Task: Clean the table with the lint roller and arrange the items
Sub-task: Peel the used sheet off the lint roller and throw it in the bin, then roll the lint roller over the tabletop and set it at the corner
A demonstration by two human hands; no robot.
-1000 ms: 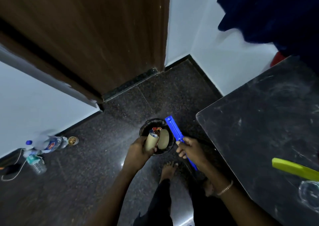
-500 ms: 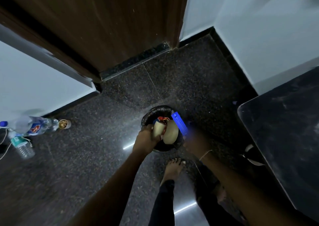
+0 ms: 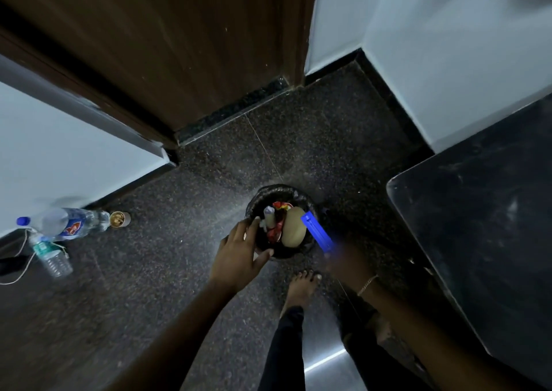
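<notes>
head view: left hand (image 3: 239, 257) grip spread, empty, over bin (image 3: 264, 196); blurred right hand (image 3: 343, 260) clamps blue lint roller (image 3: 316, 231).

The single head-worn camera looked steeply down from standing height, facing a wooden door (image 3: 167, 46) and the white wall corner beyond the floor (image 3: 149, 286). Its wide lens bowed the edges, so the table (image 3: 484, 229) showed only as a dark rounded corner at the right of the frame. Near the centre, at arm's reach, a dustbin (image 3: 280, 192) sat on the floor, with the person's bare foot (image 3: 300, 289) directly below the lens; no second view was given.
</notes>
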